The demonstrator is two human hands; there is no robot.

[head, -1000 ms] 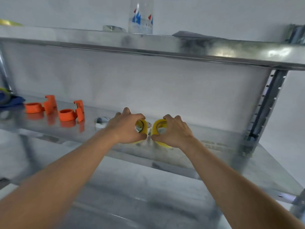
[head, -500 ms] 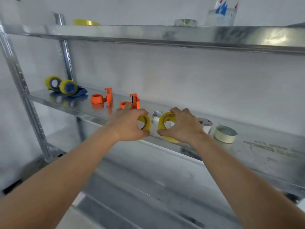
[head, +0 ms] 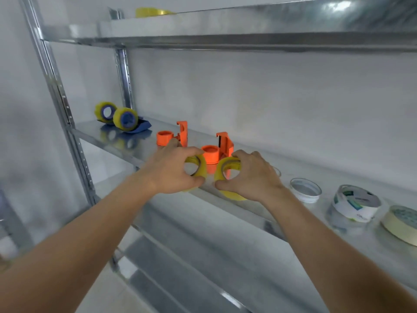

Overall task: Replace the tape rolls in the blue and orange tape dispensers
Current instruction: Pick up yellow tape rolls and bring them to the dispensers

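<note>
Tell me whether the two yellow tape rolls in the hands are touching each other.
Apart. The head view shows the left roll and right roll with the orange dispenser visible through the gap.

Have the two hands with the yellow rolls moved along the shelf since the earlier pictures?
Yes. The left hand and right hand, each gripping a yellow roll, now sit just in front of the near orange dispenser, which earlier stood off to their left.

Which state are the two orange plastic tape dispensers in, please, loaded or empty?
Empty: both orange plastic tape dispensers show bare orange hubs.
</note>
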